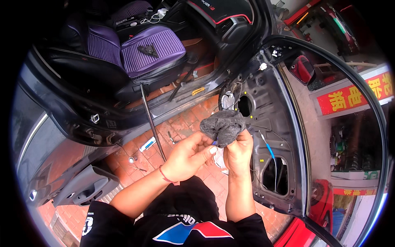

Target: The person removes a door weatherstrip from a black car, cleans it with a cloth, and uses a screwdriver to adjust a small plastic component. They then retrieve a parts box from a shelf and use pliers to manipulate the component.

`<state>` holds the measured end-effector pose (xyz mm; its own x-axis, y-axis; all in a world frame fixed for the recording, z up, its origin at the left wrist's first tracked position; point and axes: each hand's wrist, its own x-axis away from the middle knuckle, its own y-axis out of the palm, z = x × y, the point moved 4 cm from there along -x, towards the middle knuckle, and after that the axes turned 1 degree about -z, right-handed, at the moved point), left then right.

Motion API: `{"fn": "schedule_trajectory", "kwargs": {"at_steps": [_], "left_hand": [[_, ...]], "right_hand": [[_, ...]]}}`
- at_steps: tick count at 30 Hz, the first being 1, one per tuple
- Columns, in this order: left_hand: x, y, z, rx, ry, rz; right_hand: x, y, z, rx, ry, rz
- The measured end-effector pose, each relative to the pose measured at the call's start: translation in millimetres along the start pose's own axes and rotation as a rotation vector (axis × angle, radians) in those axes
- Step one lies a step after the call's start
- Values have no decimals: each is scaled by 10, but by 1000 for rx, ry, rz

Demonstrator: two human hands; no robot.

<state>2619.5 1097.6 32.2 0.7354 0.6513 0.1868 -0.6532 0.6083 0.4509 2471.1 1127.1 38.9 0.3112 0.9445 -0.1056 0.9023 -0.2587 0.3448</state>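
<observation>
A bunched, dark grey knitted cloth (pixel 223 126) is held up in front of me, beside the stripped car door. My right hand (pixel 240 153) grips it from below, fingers closed into its folds. At its lower left edge, my left hand (pixel 190 153) has bent fingers and a thumb pointing toward the cloth; the fingertips are partly hidden against it. Whether the cloth is a glove or a rag I cannot tell. Just behind it, a silvery part (pixel 227 100) shows on the bare inner side of the door (pixel 267 123). Something white (pixel 220 158) shows between my wrists.
A long dark rod (pixel 151 119) leans against the car sill. On the sill lies a yellow tool (pixel 198 91). A black switch panel (pixel 148 51) rests on the purple seat (pixel 156 39). A blue-and-white tube (pixel 147 144) is on the brick floor; a grey trim panel (pixel 86 185) stands at left.
</observation>
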Motion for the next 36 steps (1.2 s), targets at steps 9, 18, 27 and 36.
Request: {"fn": "schedule_trajectory", "kwargs": {"at_steps": [9,18,27,36], "left_hand": [[405,201,306,382,60,-270],[984,334,310,287,51,-431],[674,154,658,244,424,8],[716,304,386,46,520,25]], "right_hand": [[112,426,-642,-39,-159,-12],[-218,245,-1330,-58,-336,144],[247,545,-1079,-95,-93,-180],[521,483,-1047,255,-235,67]]}}
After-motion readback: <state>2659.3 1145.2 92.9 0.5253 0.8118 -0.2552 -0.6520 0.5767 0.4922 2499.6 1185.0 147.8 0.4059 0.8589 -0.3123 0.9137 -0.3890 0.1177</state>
